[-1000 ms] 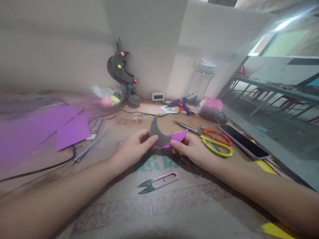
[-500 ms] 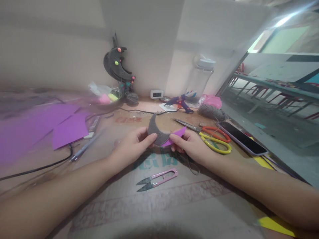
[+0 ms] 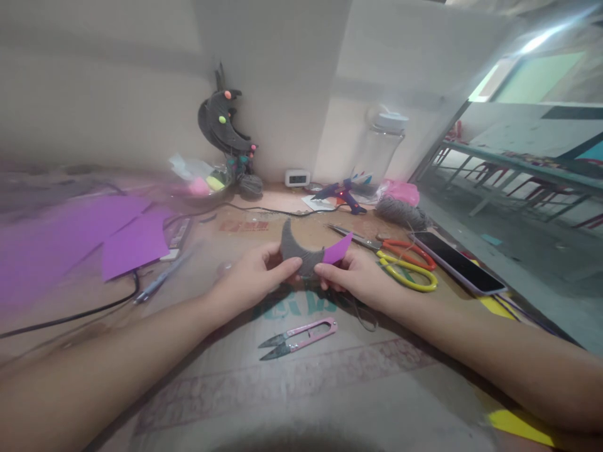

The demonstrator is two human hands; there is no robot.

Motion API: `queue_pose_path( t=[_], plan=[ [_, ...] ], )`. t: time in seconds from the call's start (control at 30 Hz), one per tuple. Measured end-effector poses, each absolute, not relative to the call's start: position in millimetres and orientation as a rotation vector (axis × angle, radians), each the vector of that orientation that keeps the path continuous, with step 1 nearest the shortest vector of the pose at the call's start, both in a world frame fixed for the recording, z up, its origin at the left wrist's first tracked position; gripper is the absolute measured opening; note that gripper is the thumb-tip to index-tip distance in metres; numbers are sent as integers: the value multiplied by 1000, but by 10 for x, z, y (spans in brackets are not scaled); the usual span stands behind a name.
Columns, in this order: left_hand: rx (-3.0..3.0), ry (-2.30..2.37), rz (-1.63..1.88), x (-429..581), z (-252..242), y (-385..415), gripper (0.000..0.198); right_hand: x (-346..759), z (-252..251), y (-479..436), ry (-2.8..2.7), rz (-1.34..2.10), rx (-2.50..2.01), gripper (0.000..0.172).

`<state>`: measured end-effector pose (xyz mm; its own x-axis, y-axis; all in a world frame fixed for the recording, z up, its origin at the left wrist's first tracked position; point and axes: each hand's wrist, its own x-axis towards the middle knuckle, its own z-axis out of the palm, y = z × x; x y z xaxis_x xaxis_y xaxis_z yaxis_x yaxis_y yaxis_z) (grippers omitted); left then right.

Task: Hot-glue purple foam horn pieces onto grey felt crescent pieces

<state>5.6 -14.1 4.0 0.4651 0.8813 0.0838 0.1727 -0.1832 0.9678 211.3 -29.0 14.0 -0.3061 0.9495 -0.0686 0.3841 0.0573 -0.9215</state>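
Observation:
Between my two hands is a crescent moon (image 3: 296, 251), a purple card shape mostly wrapped in grey yarn, its right tip still showing bare purple. My left hand (image 3: 271, 267) pinches the wrapped left part, thumb on the front. On the lower right part, close to where grey meets purple, my right hand (image 3: 346, 270) grips with thumb in front and fingers behind. A strand of grey yarn (image 3: 365, 317) trails below my right hand onto the table. Pink thread snips (image 3: 301, 336) lie on the table nearer to me.
Scissors with red and yellow handles (image 3: 407, 263) and a phone (image 3: 459, 262) lie at the right. Behind them are a grey yarn skein (image 3: 402, 213), a glue gun (image 3: 342, 193) and a clear bottle (image 3: 381, 150). Purple sheets (image 3: 134, 245) and a pen (image 3: 157, 282) are left; a finished grey crescent (image 3: 219, 125) hangs behind.
The crescent has tilted slightly and its purple tip shows more fully. My right thumb has shifted a little left along the wrapped part. Both hands keep hold.

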Motion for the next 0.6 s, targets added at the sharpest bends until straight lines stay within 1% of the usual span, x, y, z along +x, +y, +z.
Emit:
queue_pose_path(
  t=[0.17, 0.37, 0.53, 0.6],
  plan=[
    [1633, 927, 862, 58, 40, -122, 26, 2109, 93, -275, -1722, 1307, -1257, 31],
    [1664, 950, 826, 47, 18, -127, 29, 2103, 114, -303, -1773, 1280, -1289, 28],
    [1663, 989, 826, 44, 27, -129, 28, 2130, 94, -302, -1771, 1292, -1239, 29],
    [1650, 992, 842, 44, 31, -126, 28, 2138, 77, -297, -1752, 1300, -1203, 32]
  ],
)
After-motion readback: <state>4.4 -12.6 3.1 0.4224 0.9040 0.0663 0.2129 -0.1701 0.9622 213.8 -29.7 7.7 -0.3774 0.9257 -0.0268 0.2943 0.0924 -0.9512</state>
